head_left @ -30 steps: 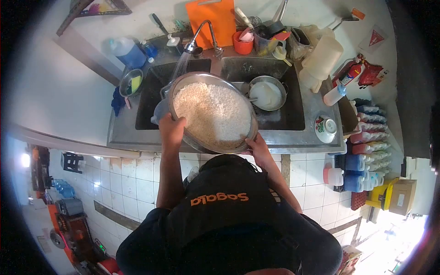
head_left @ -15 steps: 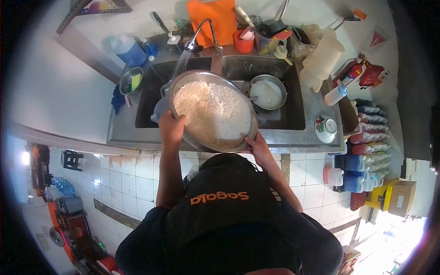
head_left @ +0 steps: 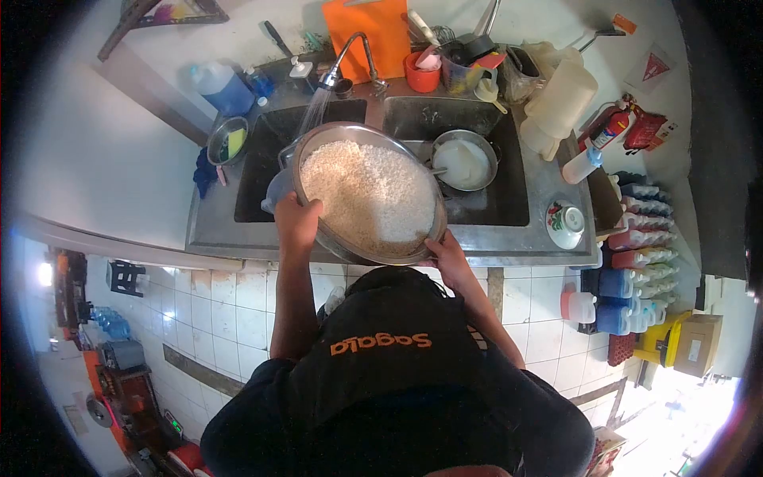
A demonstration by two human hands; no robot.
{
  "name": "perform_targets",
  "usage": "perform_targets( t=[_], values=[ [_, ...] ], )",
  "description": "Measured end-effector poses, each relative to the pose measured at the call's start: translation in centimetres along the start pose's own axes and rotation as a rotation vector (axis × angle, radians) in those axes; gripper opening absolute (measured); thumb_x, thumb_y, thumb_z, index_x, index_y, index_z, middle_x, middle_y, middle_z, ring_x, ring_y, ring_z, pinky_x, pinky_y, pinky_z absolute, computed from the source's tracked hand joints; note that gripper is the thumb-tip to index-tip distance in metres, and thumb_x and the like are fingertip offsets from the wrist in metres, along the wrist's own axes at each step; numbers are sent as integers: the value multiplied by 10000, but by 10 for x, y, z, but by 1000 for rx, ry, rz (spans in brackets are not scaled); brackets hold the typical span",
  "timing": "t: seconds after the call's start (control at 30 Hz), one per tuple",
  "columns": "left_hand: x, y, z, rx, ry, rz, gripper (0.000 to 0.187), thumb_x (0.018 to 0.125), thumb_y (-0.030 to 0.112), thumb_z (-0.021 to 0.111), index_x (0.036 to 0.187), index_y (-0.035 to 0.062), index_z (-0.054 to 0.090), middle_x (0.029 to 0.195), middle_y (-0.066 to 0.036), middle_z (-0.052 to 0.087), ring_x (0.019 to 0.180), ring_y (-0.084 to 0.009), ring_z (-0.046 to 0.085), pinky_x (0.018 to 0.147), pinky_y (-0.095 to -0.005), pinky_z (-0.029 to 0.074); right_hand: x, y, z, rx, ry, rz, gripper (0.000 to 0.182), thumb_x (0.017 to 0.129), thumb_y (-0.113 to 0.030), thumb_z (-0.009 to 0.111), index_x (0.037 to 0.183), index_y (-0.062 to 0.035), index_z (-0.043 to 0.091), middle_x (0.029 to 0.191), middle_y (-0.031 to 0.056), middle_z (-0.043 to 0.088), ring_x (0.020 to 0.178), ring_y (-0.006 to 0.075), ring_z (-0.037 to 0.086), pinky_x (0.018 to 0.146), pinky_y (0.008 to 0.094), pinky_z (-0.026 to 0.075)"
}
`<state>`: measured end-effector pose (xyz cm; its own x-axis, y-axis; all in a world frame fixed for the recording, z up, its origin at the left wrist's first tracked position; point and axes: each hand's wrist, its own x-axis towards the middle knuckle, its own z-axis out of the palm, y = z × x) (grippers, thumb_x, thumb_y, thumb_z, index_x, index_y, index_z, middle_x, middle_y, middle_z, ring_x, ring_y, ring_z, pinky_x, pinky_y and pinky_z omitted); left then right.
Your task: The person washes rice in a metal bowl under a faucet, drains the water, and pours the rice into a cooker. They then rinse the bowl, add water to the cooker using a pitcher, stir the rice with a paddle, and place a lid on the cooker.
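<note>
A large metal bowl (head_left: 322, 230) full of wet white rice (head_left: 366, 187) is held tilted over the front of the sink's left basin (head_left: 256, 171). My left hand (head_left: 298, 219) grips its left rim, thumb on the inner side. At the lower right rim, my right hand (head_left: 447, 253) is closed on the bowl, its fingers partly hidden under it. Water sprays from the faucet head (head_left: 329, 78) just behind the bowl's upper left edge. Part of a translucent vessel (head_left: 278, 191) shows beside the bowl's left side.
A metal pot (head_left: 466, 160) with whitish liquid sits in the right basin. A small bowl with a sponge (head_left: 228, 141) is at the left, a patterned bowl (head_left: 565, 222) at the right. Utensils, a red container (head_left: 423, 75) and a blue-liquid jug (head_left: 222, 87) line the back.
</note>
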<state>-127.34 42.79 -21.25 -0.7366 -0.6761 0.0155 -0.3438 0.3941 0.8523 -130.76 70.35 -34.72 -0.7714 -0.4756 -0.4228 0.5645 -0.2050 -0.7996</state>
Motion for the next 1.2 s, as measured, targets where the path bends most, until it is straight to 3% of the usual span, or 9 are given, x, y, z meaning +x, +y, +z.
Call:
perform_targets(
  t=[0.27,0.33,0.47,0.53,0.63,0.77,0.83,1.2],
  values=[
    [-1,2,0,-2,-9,-6,269,639,119,583,816,-81,608,723,-181,645,656,-234,624,608,-342,458,-1,-3,2,-3,-9,6,485,893,-74,490,1309,-60,239,1221,162,468,989,256,592,662,315,587],
    [3,-4,2,21,9,22,271,632,127,584,801,-84,601,707,-192,635,642,-247,619,600,-350,456,-3,-4,4,-20,34,-14,454,901,-94,482,1313,-33,303,1158,140,537,865,201,633,656,275,570],
    [4,-5,2,45,16,40,276,629,135,583,793,-86,596,698,-197,628,638,-258,618,594,-352,456,-3,-3,3,-6,27,-21,465,899,-93,484,1319,-35,293,1156,137,535,887,204,627,645,273,572],
    [6,-7,2,95,20,65,277,631,134,583,795,-88,595,697,-198,628,638,-255,619,593,-352,456,-1,-2,0,6,-21,-10,502,897,-82,488,1325,-66,225,1234,156,465,1000,250,588,689,332,583],
    [5,-11,4,-15,20,49,276,632,135,583,794,-88,594,699,-197,632,643,-248,623,590,-348,456,-2,-4,0,-7,-24,2,505,900,-84,481,1331,-68,220,1241,154,461,1014,251,582,697,338,581],
    [4,-5,2,16,-7,35,277,633,135,584,797,-89,596,702,-194,636,644,-239,624,587,-344,456,-3,-4,2,1,-31,-5,500,901,-81,472,1333,-71,219,1243,151,459,1018,248,579,692,333,581],
    [6,-8,2,41,0,42,281,635,134,581,809,-86,602,704,-183,641,635,-232,623,583,-341,457,-6,-8,6,-26,19,-20,428,916,-96,454,1311,-48,297,1175,122,521,940,198,607,682,299,553],
    [4,-2,3,37,6,55,304,637,147,575,838,-80,607,714,-201,637,656,-244,630,614,-346,465,-7,-8,5,-3,19,-37,436,912,-107,468,1303,-34,288,1180,124,510,946,197,598,678,297,548]
  ],
)
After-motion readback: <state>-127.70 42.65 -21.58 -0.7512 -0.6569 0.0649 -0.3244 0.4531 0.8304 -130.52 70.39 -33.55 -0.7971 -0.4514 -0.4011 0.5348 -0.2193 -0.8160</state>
